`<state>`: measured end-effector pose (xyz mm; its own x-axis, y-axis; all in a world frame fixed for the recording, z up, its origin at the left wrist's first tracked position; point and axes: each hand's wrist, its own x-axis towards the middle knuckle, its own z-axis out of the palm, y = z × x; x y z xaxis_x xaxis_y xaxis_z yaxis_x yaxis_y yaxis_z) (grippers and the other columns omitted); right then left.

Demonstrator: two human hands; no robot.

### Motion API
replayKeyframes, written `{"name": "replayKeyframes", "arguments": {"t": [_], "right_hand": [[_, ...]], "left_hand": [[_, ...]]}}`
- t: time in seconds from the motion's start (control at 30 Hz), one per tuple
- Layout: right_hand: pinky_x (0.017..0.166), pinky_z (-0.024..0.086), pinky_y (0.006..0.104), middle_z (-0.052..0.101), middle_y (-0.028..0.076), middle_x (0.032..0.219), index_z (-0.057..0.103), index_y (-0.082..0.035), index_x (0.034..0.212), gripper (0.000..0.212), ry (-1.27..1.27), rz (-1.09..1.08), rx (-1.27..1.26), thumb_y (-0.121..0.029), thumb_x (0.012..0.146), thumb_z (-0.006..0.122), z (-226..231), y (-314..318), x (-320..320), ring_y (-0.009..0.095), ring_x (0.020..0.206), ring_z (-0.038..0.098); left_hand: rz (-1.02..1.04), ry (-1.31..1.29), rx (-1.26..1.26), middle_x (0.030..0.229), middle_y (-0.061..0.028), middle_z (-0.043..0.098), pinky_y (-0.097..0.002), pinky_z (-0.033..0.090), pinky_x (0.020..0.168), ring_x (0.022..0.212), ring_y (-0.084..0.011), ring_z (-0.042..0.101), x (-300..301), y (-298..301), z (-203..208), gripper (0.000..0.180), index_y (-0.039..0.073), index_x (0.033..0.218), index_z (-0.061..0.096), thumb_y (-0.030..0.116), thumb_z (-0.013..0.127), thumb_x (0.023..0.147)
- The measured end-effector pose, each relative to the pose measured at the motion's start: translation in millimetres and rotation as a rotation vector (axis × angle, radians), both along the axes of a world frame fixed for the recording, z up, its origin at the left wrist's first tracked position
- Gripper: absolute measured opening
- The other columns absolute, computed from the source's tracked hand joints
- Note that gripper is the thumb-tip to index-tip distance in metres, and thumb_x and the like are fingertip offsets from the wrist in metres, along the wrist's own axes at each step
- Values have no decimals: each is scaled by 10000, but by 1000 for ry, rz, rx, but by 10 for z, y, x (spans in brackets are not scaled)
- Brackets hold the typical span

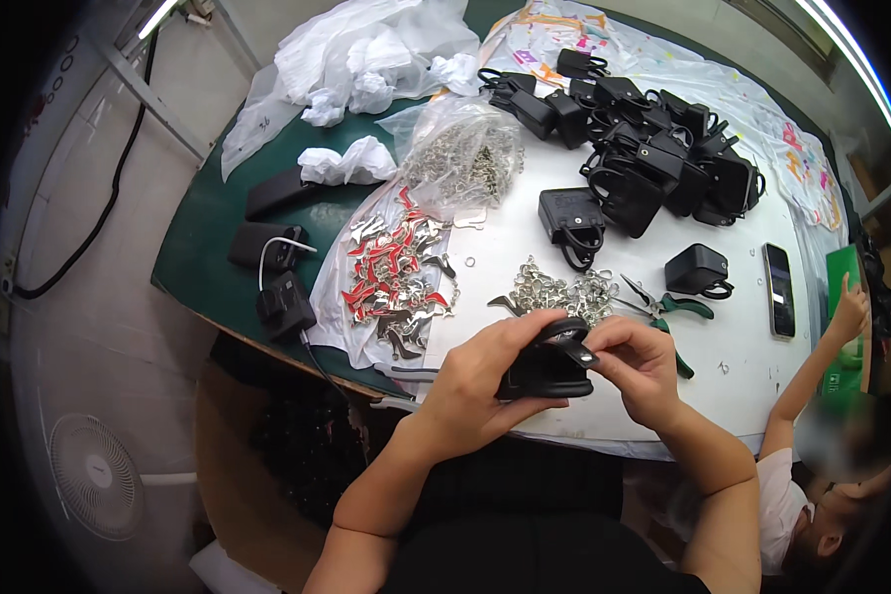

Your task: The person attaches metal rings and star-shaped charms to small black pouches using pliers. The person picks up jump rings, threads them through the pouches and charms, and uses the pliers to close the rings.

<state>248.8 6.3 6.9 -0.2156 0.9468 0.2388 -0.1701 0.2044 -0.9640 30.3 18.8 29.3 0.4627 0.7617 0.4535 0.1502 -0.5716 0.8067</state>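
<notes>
My left hand [470,386] is wrapped around a small black handbag [546,374] at the table's front edge. With thumb and fingertips, my right hand [641,368] pinches a short black strap or flap on that bag, where a small shiny metal spot shows. Just beyond the bag lies a heap of silver rings and clasps [564,289]. Green-handled pliers [668,305] rest right of the heap, tips toward it. Left of it spread red and silver high-heel shoe charms [391,267]. Two more small black handbags [571,220] stand apart on the white surface.
Many black handbags [653,158] are piled at the back right. A clear bag of metal hardware [465,163] sits mid-table. A phone [780,290] lies right; a power bank and charger [285,305] left. Another person's hand [849,309] touches a green box [843,342].
</notes>
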Motion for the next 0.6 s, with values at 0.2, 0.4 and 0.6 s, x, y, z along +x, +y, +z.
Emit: {"name": "replayKeyframes", "arguments": {"t": [0.2, 0.4, 0.6], "right_hand": [[659, 497, 361, 616, 131, 894, 601, -7, 915, 214, -667, -63, 726, 43, 752, 731, 98, 113, 22, 295, 755, 608], [779, 433, 338, 572, 110, 912, 562, -13, 931, 130, -422, -50, 276, 35, 848, 651, -14, -43, 10, 242, 856, 526], [806, 410, 311, 563, 84, 968, 574, -30, 951, 77, -77, -59, 30, 4, 902, 622, -105, -173, -5, 194, 864, 490]], "left_hand": [[77, 102, 23, 1084, -139, 657, -395, 528, 822, 965, -339, 642, -68, -113, -54, 685, 38, 1274, 541, 19, 797, 640], [141, 42, -203, 1032, -172, 667, -388, 545, 786, 871, -322, 695, -58, -303, -276, 734, 11, 1277, 444, 188, 882, 715], [231, 493, -61, 1126, -142, 608, -427, 475, 888, 1063, -327, 595, -450, -332, -210, 578, 41, 1094, 569, 195, 889, 639]]}}
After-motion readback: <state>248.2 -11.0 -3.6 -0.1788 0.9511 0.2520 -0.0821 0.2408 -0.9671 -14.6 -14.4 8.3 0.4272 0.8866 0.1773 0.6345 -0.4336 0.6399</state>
